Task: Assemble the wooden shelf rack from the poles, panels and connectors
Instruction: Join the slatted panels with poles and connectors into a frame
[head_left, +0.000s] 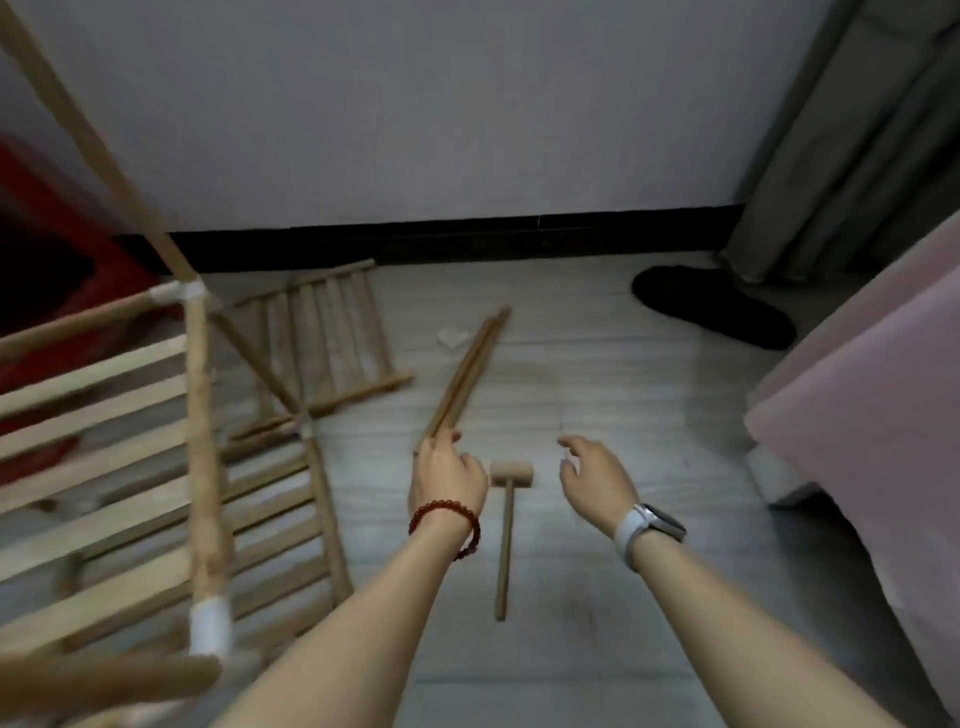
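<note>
My left hand (447, 470), with a red bead bracelet on the wrist, grips the near ends of two wooden poles (470, 366) that slant away across the floor. My right hand (595, 475), with a white watch on the wrist, hovers with loosely spread fingers and holds nothing. A wooden mallet (506, 519) lies on the floor between the hands. The partly built rack (200, 441), with slatted shelves and white connectors (210, 626), fills the left side. A loose slatted panel (324, 338) lies flat near the wall. A small white connector (453, 338) lies by the poles' far end.
A white wall with a black skirting board (441, 241) closes the far side. A dark slipper (711, 306) lies at the right by a grey curtain (852, 156). A pink-covered bed (872, 415) bounds the right. Something red (47, 249) stands at the left.
</note>
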